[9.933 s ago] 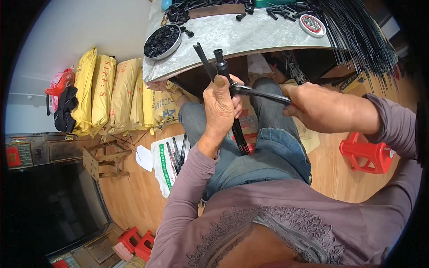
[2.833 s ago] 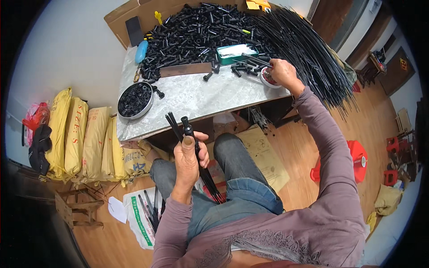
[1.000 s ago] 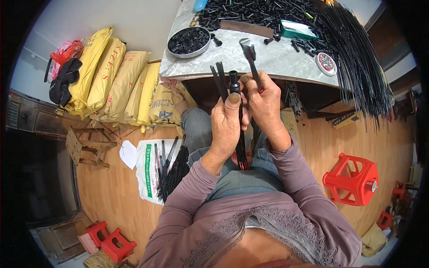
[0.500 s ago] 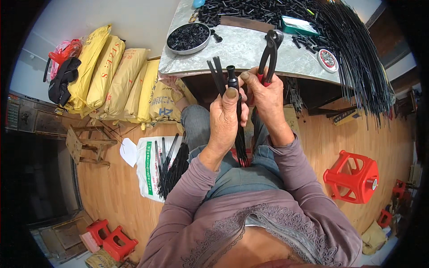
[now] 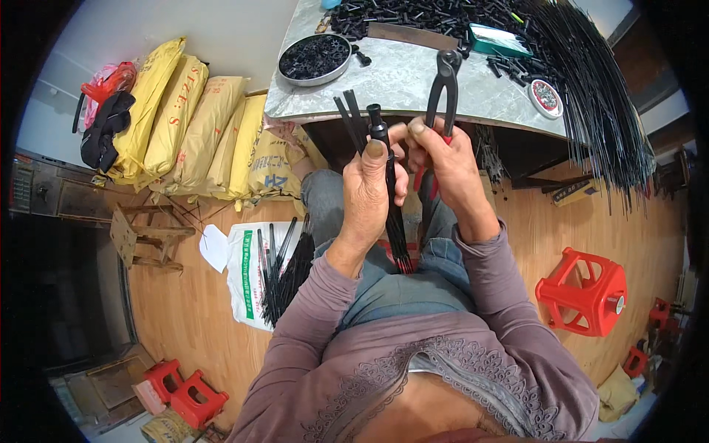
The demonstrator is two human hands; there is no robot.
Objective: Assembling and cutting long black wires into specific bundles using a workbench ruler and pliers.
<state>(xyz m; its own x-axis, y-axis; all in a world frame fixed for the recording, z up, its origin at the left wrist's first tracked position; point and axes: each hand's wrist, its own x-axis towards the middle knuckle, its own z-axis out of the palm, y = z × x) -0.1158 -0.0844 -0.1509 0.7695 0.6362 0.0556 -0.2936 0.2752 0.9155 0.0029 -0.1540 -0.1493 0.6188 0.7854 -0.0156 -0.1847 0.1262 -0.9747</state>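
My left hand (image 5: 365,192) is closed around a bundle of thin black rods (image 5: 398,240) that looks like a folded umbrella frame. Its lower rod ends show red, and a black plastic fitting (image 5: 377,122) stands at its top, by my thumb. Flat black strips (image 5: 351,118) fan out on the left of that fitting. In my right hand (image 5: 454,162) are black-headed pincers (image 5: 447,74) with red handles, jaws pointing up and away from me. The right thumb and index finger are pinched close beside the fitting. Whether they hold a small part is hidden.
A marbled table (image 5: 402,77) ahead carries a round tin (image 5: 315,80) of black parts, heaped tubes, a green box (image 5: 499,40), a small round dish (image 5: 546,99) and long black rods (image 5: 591,88). More rods (image 5: 284,277) lie on a white sack. A red stool (image 5: 582,292) stands right.
My right hand has turned slightly, and more of the pincers' red handles shows below it. The fitting in my left hand has shifted slightly left.
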